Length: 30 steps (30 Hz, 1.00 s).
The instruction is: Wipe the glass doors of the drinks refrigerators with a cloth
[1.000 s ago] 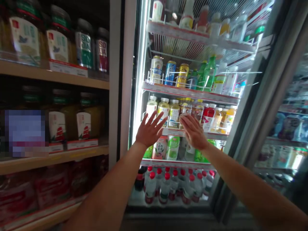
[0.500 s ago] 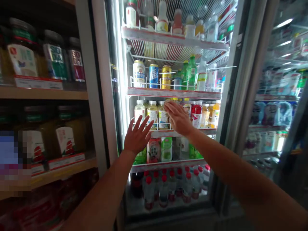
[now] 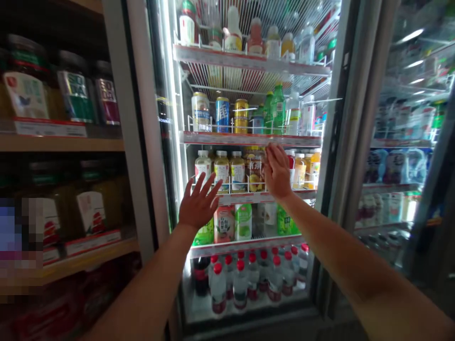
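Observation:
My left hand (image 3: 199, 201) is raised before the lit drinks cooler, fingers spread and holding nothing. Just behind its fingertips stand pale-yellow bottles with white caps (image 3: 222, 171). Higher and to the right, my right hand (image 3: 279, 173) has its fingers stretched upward and close together, with nothing visible in it. It covers part of the same row, between a brown-labelled drink (image 3: 255, 173) and the orange juice bottles (image 3: 314, 166). Whether its fingertips touch anything, I cannot tell.
Cans (image 3: 222, 115) and green bottles (image 3: 278, 109) fill the shelf above. Below are cartons (image 3: 243, 222) and red-capped water bottles (image 3: 240, 284). A wooden shelf (image 3: 64, 143) with dark bottles stands left; another cooler (image 3: 398, 163) is at right.
My right hand has moved right across the bottle row, uncovering the brown-labelled drink, and its fingers now point more upward. My left hand keeps nearly the same pose. The view has shifted slightly.

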Motion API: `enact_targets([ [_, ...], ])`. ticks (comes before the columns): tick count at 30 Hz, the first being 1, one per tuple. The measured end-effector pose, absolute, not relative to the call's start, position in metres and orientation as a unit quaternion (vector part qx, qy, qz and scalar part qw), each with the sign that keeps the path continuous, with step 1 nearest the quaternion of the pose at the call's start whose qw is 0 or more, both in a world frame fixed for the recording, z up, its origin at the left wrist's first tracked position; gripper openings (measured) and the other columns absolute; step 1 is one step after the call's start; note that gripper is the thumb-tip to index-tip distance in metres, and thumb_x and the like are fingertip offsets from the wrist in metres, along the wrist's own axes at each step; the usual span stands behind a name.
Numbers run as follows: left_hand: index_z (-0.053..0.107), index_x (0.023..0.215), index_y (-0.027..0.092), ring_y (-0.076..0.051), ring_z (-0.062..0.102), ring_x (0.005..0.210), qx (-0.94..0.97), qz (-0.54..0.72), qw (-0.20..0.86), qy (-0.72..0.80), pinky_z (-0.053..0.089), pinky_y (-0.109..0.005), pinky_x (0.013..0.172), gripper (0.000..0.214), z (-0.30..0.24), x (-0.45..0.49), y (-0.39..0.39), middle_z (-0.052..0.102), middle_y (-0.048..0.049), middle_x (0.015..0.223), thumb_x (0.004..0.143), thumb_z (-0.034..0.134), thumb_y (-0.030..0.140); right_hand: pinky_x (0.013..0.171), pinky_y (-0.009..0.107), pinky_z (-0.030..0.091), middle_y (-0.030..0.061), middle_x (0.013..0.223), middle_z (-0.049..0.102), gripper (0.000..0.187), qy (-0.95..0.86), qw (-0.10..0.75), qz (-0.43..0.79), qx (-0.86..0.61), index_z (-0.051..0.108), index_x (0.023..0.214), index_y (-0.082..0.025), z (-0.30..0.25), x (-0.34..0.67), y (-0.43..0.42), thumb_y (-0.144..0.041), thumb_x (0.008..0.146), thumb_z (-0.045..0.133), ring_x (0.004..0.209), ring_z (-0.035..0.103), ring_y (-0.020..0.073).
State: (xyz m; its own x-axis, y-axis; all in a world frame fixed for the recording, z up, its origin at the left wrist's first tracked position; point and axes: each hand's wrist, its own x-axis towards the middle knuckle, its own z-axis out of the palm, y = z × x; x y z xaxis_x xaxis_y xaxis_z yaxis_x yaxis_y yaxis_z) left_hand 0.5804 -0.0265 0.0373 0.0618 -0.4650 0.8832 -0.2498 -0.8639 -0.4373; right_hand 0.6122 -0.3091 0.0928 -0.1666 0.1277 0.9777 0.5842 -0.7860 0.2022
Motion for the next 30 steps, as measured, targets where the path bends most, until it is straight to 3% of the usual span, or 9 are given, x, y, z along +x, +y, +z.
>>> enact_targets([
  [3, 0.01, 0.162, 0.033, -0.028, 0.019, 0.153, -0.723, -0.64, 0.086, 0.246, 0.013, -0.053, 0.127, 0.08, 0.038, 0.581, -0.027, 0.032, -0.0054, 0.161, 0.098, 0.058, 0.03, 0.121, 0.051, 0.038, 0.0067, 0.154, 0.048, 0.067, -0.365, 0.062, -0.651, -0.663, 0.026, 0.16, -0.027, 0.066, 0.605, -0.316, -0.013, 0.098, 0.044, 0.149, 0.036, 0.0262],
  [6, 0.01, 0.162, 0.032, -0.028, 0.018, 0.154, -0.723, -0.639, 0.085, 0.249, 0.012, -0.053, 0.128, 0.081, 0.038, 0.58, -0.027, 0.032, -0.0054, 0.162, 0.098, 0.059, 0.029, 0.122, 0.045, 0.038, 0.0046, 0.15, 0.054, 0.063, -0.428, -0.019, -0.582, -0.691, 0.031, 0.158, -0.028, 0.054, 0.602, -0.332, -0.014, 0.098, 0.046, 0.147, 0.04, 0.0226],
  [11, 0.009, 0.162, 0.033, -0.028, 0.017, 0.154, -0.725, -0.637, 0.075, 0.249, 0.012, -0.053, 0.128, 0.082, 0.037, 0.581, -0.027, 0.031, -0.0047, 0.162, 0.097, 0.059, 0.03, 0.123, 0.057, 0.035, 0.0083, 0.156, 0.045, 0.058, -0.279, 0.126, -0.701, -0.645, 0.034, 0.157, -0.025, 0.076, 0.613, -0.368, -0.018, 0.1, 0.039, 0.15, 0.033, 0.0279],
  [13, 0.009, 0.162, 0.034, -0.028, 0.018, 0.154, -0.726, -0.637, 0.077, 0.248, 0.011, -0.053, 0.128, 0.081, 0.037, 0.581, -0.027, 0.031, -0.0043, 0.162, 0.098, 0.059, 0.031, 0.123, 0.058, 0.034, 0.0089, 0.158, 0.042, 0.06, -0.277, 0.117, -0.694, -0.654, 0.03, 0.159, -0.025, 0.071, 0.613, -0.375, -0.018, 0.1, 0.04, 0.151, 0.031, 0.0291],
  [17, 0.009, 0.162, 0.033, -0.027, 0.018, 0.154, -0.727, -0.636, 0.085, 0.244, 0.012, -0.053, 0.128, 0.081, 0.037, 0.582, -0.027, 0.031, -0.0044, 0.162, 0.098, 0.058, 0.03, 0.122, 0.052, 0.039, 0.0084, 0.153, 0.049, 0.067, -0.384, 0.002, -0.597, -0.704, 0.026, 0.16, -0.027, 0.047, 0.608, -0.387, -0.015, 0.098, 0.047, 0.149, 0.037, 0.0269],
  [19, 0.008, 0.162, 0.033, -0.027, 0.017, 0.154, -0.726, -0.637, 0.087, 0.242, 0.012, -0.053, 0.128, 0.081, 0.037, 0.581, -0.027, 0.032, -0.005, 0.162, 0.098, 0.058, 0.03, 0.122, 0.054, 0.038, 0.01, 0.153, 0.049, 0.065, -0.361, 0.024, -0.621, -0.696, 0.028, 0.159, -0.025, 0.045, 0.611, -0.396, -0.015, 0.098, 0.046, 0.149, 0.036, 0.0276],
  [23, 0.009, 0.162, 0.033, -0.027, 0.017, 0.154, -0.727, -0.639, 0.084, 0.24, 0.012, -0.053, 0.128, 0.08, 0.037, 0.581, -0.027, 0.032, -0.0052, 0.161, 0.098, 0.058, 0.03, 0.121, 0.063, 0.035, 0.014, 0.159, 0.038, 0.058, -0.199, 0.162, -0.725, -0.639, 0.03, 0.159, -0.023, 0.038, 0.62, -0.412, -0.017, 0.101, 0.035, 0.152, 0.03, 0.0308],
  [27, 0.007, 0.161, 0.036, -0.028, 0.019, 0.153, -0.729, -0.634, 0.073, 0.247, 0.012, -0.054, 0.128, 0.081, 0.037, 0.581, -0.028, 0.03, -0.0038, 0.162, 0.098, 0.058, 0.03, 0.12, 0.064, 0.035, 0.0159, 0.159, 0.036, 0.064, -0.232, 0.115, -0.676, -0.69, 0.024, 0.16, -0.022, -0.001, 0.615, -0.419, -0.019, 0.099, 0.041, 0.151, 0.029, 0.0334],
  [30, 0.008, 0.161, 0.037, -0.028, 0.019, 0.153, -0.733, -0.629, 0.066, 0.25, 0.012, -0.054, 0.128, 0.081, 0.037, 0.581, -0.028, 0.03, -0.003, 0.162, 0.098, 0.058, 0.03, 0.12, 0.063, 0.037, 0.0153, 0.157, 0.039, 0.063, -0.252, 0.109, -0.653, -0.706, 0.028, 0.159, -0.023, -0.007, 0.616, -0.433, -0.019, 0.098, 0.042, 0.15, 0.032, 0.033],
])
